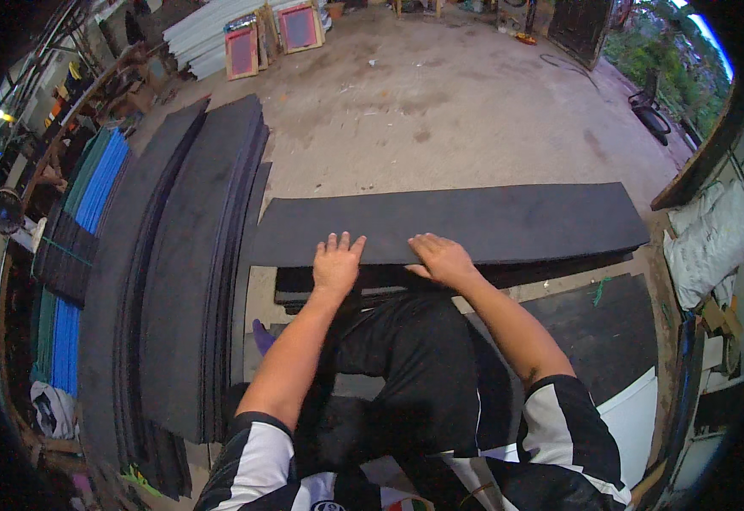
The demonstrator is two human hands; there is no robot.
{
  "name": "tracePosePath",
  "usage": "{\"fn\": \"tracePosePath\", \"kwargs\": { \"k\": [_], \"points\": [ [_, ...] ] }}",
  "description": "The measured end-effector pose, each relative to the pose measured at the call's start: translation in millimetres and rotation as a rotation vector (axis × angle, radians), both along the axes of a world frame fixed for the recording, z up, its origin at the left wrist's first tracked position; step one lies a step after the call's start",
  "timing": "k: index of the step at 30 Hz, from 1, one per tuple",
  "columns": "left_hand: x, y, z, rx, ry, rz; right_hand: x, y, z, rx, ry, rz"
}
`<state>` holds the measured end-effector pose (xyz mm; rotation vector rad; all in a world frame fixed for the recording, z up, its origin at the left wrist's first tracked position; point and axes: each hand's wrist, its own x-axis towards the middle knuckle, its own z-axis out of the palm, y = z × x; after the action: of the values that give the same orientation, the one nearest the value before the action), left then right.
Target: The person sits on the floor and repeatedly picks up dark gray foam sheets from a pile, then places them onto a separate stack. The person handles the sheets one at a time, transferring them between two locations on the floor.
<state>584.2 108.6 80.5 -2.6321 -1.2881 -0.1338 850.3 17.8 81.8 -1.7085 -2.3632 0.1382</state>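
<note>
A long dark grey sheet [491, 217], foam or rubber by its look, lies crosswise in front of me on top of several similar dark sheets. My left hand [336, 266] rests on its near edge, fingers stretched and spread. To its right, my right hand [444, 258] lies flat on the same edge with the fingers extended and the thumb apart. Neither hand grips anything. The undersides of both palms are hidden. Below the top sheet, the edges of the stack [295, 288] show near my legs.
Two tall stacks of dark sheets [197, 255] stretch along my left. Beyond them are blue bundled strips [110, 183]. White sacks [712, 243] sit at the right, and another dark sheet [606, 328] lies on the floor. Framed red panels [242, 53] lean at the back.
</note>
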Motion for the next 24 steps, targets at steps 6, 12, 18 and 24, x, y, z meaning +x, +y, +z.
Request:
{"fn": "tracePosePath", "kwargs": {
  "k": [6,12,18,24],
  "points": [
    [-64.6,-4.3,65.3,0.173,-0.016,-0.049,96.5,-73.6,-52.8,0.180,-0.073,-0.256],
    [-168.9,-39.1,127.4,0.211,-0.008,0.026,144.9,-123.5,-71.4,0.286,-0.140,-0.421],
    [-256.8,-103.7,157.6,0.287,-0.015,0.190,105.2,-93.1,-59.3,0.449,-0.081,-0.382],
    [-338.5,-182.2,148.9,0.329,-0.125,0.417,35.0,-15.1,-8.6,0.670,-0.039,-0.207]
  ]
}}
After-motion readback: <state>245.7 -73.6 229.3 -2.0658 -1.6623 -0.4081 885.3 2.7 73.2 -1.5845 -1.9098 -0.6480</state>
